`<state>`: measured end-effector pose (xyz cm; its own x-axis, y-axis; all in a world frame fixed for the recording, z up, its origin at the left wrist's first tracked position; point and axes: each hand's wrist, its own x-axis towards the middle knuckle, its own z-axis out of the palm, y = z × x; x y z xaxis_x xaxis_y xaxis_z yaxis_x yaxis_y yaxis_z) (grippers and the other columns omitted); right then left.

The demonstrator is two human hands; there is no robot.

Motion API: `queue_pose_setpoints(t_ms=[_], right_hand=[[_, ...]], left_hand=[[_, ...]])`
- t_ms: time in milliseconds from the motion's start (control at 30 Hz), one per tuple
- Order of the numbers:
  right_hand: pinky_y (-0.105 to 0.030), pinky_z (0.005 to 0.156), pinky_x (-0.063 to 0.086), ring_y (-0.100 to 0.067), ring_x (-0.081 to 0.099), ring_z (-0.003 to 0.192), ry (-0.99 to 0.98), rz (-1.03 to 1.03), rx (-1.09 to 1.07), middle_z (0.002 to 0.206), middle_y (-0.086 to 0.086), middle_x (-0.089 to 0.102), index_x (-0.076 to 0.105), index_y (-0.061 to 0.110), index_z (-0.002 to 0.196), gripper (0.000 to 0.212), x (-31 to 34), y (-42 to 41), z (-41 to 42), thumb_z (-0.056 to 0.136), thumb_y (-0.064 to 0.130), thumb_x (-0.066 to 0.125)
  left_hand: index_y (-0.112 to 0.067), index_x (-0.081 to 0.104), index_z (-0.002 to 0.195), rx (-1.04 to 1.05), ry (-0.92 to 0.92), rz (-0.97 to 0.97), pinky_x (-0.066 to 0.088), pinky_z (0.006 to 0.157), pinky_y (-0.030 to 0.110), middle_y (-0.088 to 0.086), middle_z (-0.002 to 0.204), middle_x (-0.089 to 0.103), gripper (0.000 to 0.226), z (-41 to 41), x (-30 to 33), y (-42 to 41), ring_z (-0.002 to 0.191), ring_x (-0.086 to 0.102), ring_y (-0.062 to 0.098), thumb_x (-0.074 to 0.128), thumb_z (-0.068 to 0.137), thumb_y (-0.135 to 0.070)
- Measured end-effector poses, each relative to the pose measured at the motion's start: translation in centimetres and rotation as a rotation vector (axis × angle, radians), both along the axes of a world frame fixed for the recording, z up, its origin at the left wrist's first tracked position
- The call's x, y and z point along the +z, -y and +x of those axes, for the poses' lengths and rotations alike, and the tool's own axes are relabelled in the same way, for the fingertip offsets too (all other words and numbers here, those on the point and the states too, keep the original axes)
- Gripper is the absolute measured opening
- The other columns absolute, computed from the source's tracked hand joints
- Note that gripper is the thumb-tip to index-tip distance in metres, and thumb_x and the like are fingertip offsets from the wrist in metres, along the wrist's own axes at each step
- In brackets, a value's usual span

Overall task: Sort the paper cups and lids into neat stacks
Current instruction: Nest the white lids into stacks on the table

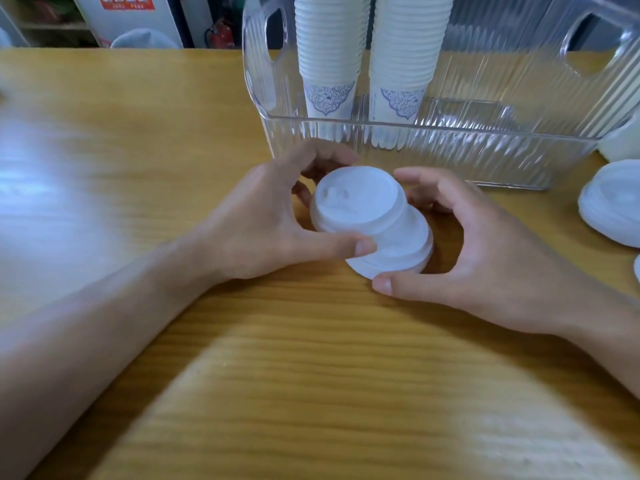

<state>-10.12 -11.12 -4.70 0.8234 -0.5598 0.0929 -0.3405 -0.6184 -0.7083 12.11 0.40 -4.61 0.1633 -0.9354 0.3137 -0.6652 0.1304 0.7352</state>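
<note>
A short stack of white plastic lids (372, 216) stands on the wooden table (311, 375), its upper lids leaning to the left. My left hand (270, 220) grips the upper part of the stack, thumb in front and fingers curled behind. My right hand (478, 251) curls round the lower part from the right, its thumb tip at the bottom lid's rim. Two tall stacks of white paper cups with a blue pattern, the left stack (329, 53) and the right stack (405, 53), stand inside a clear plastic bin (450, 150) just behind the lids.
More white lids (613, 202) lie on the table at the right edge, with another white object (623, 140) behind them beside the bin. Beyond the table's far edge are a white cabinet and a red fire extinguisher (220, 32).
</note>
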Motion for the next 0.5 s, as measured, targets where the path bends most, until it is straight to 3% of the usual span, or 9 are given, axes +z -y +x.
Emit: queue_pose_setpoints(t_ms=[67, 200, 267, 400, 500], right_hand=[[-0.020, 0.108, 0.036, 0.009, 0.045, 0.131, 0.013, 0.006, 0.001, 0.134, 0.026, 0.052, 0.037, 0.057, 0.142, 0.105, -0.1, 0.0, 0.0, 0.051, 0.069, 0.087], [-0.001, 0.098, 0.032, 0.011, 0.044, 0.127, 0.037, -0.024, -0.051, 0.121, 0.035, 0.051, 0.041, 0.052, 0.141, 0.103, -0.2, -0.5, 0.2, 0.050, 0.069, 0.086], [0.004, 0.095, 0.028, 0.012, 0.042, 0.126, 0.033, -0.041, -0.074, 0.120, 0.040, 0.046, 0.040, 0.051, 0.141, 0.104, -0.3, -0.7, 0.4, 0.049, 0.072, 0.085], [-0.004, 0.099, 0.031, 0.009, 0.037, 0.128, -0.009, -0.089, -0.067, 0.123, 0.043, 0.039, 0.037, 0.048, 0.145, 0.109, -0.1, -0.9, 0.5, 0.051, 0.076, 0.082], [-0.007, 0.100, 0.031, 0.011, 0.034, 0.128, -0.030, -0.077, -0.056, 0.127, 0.043, 0.035, 0.029, 0.047, 0.151, 0.117, 0.1, -0.9, 0.4, 0.050, 0.077, 0.082]], left_hand=[[-0.026, 0.058, 0.128, 0.022, -0.004, -0.014, 0.051, 0.092, 0.036, -0.014, 0.115, 0.068, 0.075, -0.3, 0.1, -0.1, 0.113, 0.063, 0.013, 0.084, 0.066, -0.059], [-0.032, 0.058, 0.117, 0.071, 0.013, 0.006, 0.046, 0.086, 0.019, -0.016, 0.111, 0.067, 0.062, -1.6, 0.2, 0.1, 0.109, 0.062, 0.006, 0.077, 0.068, -0.066], [-0.033, 0.056, 0.113, 0.113, 0.023, 0.032, 0.043, 0.084, 0.018, -0.019, 0.108, 0.066, 0.063, -2.4, 0.1, 0.6, 0.107, 0.060, 0.003, 0.076, 0.065, -0.070], [-0.036, 0.055, 0.109, 0.140, 0.055, 0.074, 0.048, 0.084, 0.028, -0.020, 0.103, 0.062, 0.069, -3.4, -0.1, 1.2, 0.105, 0.059, 0.004, 0.074, 0.058, -0.079], [-0.041, 0.054, 0.120, 0.098, 0.093, 0.119, 0.048, 0.096, 0.032, -0.021, 0.108, 0.061, 0.082, -3.5, -0.1, 1.3, 0.109, 0.057, 0.000, 0.071, 0.053, -0.084]])
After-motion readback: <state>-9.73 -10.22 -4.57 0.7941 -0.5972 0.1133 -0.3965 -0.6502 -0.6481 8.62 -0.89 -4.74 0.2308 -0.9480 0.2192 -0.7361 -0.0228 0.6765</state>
